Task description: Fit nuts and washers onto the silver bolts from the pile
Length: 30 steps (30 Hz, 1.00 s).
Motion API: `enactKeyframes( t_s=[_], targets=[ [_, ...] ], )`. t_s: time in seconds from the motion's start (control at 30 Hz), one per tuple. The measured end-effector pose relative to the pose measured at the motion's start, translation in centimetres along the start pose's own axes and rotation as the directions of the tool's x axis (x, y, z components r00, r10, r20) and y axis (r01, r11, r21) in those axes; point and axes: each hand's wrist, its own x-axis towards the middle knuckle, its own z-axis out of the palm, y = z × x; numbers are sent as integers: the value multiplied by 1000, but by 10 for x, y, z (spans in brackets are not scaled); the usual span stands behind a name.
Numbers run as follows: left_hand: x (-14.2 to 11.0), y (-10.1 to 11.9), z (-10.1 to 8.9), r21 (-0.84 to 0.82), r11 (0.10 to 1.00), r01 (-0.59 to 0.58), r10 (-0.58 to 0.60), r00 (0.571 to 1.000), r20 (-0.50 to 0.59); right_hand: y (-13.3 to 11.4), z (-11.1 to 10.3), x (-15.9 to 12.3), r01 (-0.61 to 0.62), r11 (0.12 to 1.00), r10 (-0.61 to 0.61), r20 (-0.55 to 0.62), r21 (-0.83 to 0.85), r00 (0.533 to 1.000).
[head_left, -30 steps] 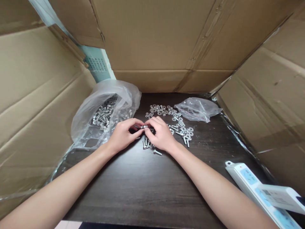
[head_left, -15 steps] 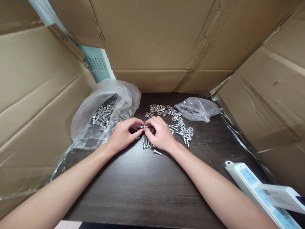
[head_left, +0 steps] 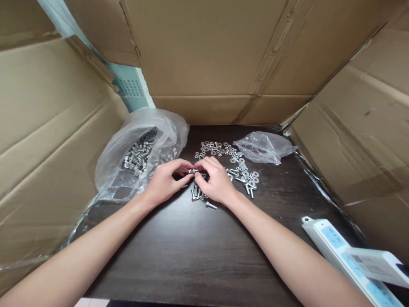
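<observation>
My left hand (head_left: 164, 181) and my right hand (head_left: 215, 179) meet over the dark table (head_left: 198, 247) and pinch a small silver bolt (head_left: 192, 170) between their fingertips. Whether a nut or washer sits on the bolt is too small to tell. Just below the hands lie a few loose bolts (head_left: 204, 199). A scatter of washers and nuts (head_left: 233, 160) spreads behind and to the right of my right hand. At the left, an open clear plastic bag (head_left: 140, 149) holds several bolts, close to my left hand.
A smaller crumpled clear bag (head_left: 265, 147) lies at the back right. A white power strip (head_left: 351, 260) rests at the front right edge. Brown cardboard walls (head_left: 223, 55) enclose the table at the left, back and right.
</observation>
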Motion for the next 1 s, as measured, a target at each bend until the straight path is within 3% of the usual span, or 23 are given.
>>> enactKeyframes(
  t_s=[1.0],
  targets=[
    [0,-2,1,-95,995,26,-24,1000,16,-1,-1,0,1,1000,-2,9,25,1000]
  ],
)
